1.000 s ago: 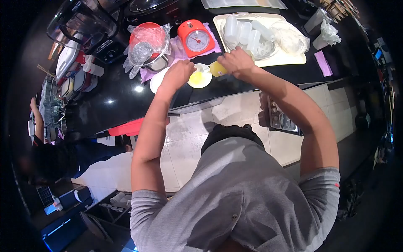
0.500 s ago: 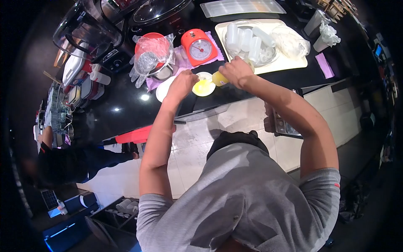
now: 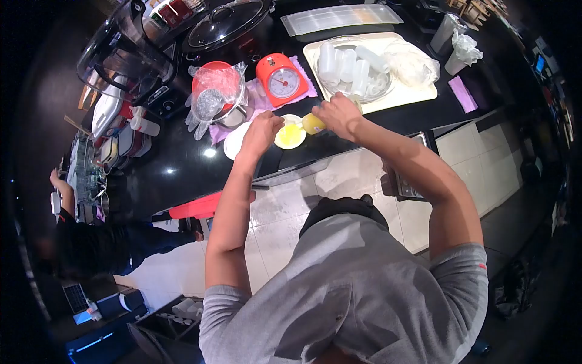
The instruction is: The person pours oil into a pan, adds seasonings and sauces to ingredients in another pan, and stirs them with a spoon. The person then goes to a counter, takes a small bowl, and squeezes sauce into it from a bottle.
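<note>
A small white bowl point(image 3: 290, 134) with yellow contents sits near the counter's front edge. My right hand point(image 3: 341, 116) is wrapped round a bottle of yellow liquid point(image 3: 313, 124), tilted with its mouth end at the bowl's right side. On the bowl's left, my left hand point(image 3: 262, 133) has its fingers pinched together; whatever they hold is too small to make out. A white plate point(image 3: 233, 143) lies partly under that hand. Behind the bowl stands a red dial scale point(image 3: 282, 80) on a pink cloth point(image 3: 259, 93).
A cream tray point(image 3: 418, 94) holds clear bottles and a plastic bag. Left of the scale is a metal bowl point(image 3: 235, 116) with a plastic-covered red bowl point(image 3: 213, 76). A slow cooker point(image 3: 227, 27) stands behind. Another person point(image 3: 115, 246) is at the far left.
The camera view has shifted. Both hands stay beside the bowl, with the tilted bottle still in my right hand. The other person's arm has moved a little.
</note>
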`<state>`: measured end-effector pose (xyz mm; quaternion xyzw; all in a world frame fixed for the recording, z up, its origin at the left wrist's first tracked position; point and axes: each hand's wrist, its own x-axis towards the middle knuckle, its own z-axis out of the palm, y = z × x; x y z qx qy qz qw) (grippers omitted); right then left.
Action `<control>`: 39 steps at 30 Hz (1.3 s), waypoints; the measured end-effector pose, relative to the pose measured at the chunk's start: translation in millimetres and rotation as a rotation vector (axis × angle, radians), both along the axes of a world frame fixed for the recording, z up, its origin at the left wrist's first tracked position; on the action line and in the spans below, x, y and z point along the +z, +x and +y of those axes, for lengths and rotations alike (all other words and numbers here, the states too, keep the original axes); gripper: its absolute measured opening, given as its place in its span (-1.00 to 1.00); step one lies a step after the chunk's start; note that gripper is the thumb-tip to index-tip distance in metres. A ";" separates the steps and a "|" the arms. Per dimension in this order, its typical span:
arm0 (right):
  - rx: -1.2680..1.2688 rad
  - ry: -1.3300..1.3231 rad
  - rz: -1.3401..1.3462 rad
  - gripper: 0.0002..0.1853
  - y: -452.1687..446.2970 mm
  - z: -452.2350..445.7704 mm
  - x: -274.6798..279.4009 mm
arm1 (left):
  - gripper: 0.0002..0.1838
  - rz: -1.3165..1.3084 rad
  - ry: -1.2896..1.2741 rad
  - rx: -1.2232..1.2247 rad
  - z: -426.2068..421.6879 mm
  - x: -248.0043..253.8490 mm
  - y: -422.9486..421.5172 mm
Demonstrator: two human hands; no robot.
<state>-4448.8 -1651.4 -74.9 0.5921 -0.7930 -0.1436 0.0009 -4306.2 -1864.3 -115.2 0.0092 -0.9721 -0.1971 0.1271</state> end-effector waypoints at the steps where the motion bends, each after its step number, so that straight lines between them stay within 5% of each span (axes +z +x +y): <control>1: -0.016 -0.021 -0.039 -0.66 0.2 1.5 -1.0 | -0.81 0.006 -0.008 -0.010 0.1 1.3 -1.3; 10: -0.228 -0.336 -0.371 -0.27 10.4 30.7 -18.7 | -0.82 0.090 0.289 0.093 6.8 20.7 -7.8; 20: -0.311 -0.804 -0.620 -0.26 32.7 46.1 -27.4 | -0.77 0.001 0.451 0.088 16.7 59.1 -22.8; 25: -0.295 -0.913 -0.786 -0.23 41.8 55.9 -29.5 | -0.73 -0.156 0.827 0.085 27.4 60.2 -23.5; 32: -0.428 -1.090 -1.098 -0.19 73.7 125.0 -64.5 | -0.75 -0.110 0.693 -0.051 147.5 71.5 -9.8; 36: -0.605 -1.026 -0.940 -0.21 82.7 199.7 -103.2 | -0.55 -0.055 0.705 -0.138 216.0 29.2 -2.9; 38: -0.714 -0.997 -0.863 -0.22 77.7 240.0 -136.8 | -0.44 -0.179 0.914 0.088 227.7 -44.9 13.1; 39: -0.794 -0.968 -0.789 -0.22 69.4 258.5 -157.6 | -0.44 -0.295 0.821 0.116 228.1 -74.0 25.7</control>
